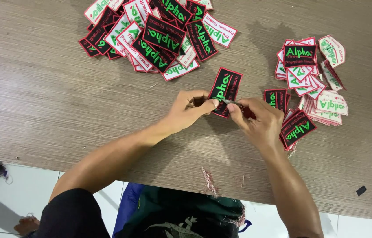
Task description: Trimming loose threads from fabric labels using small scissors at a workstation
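Head view, near to far. Closest: dark clothing at the lower edge, white floor tiles beneath, frayed pink threads at the table's near lip. Further in, left hand pinching the lower end of a black embroidered patch between thumb and forefinger; right hand closed around a small metal tool, probably snips, tip touching the patch's bottom edge. Patch partly lifted off the table, just beyond both hands. Likely light, thin, flexible yet stiffened by stitching, not fragile; best gripped at a border, clear of the cutting edge. Wood-grain table flat and matte. Right: stacked patches. Farthest: loose heap of patches.
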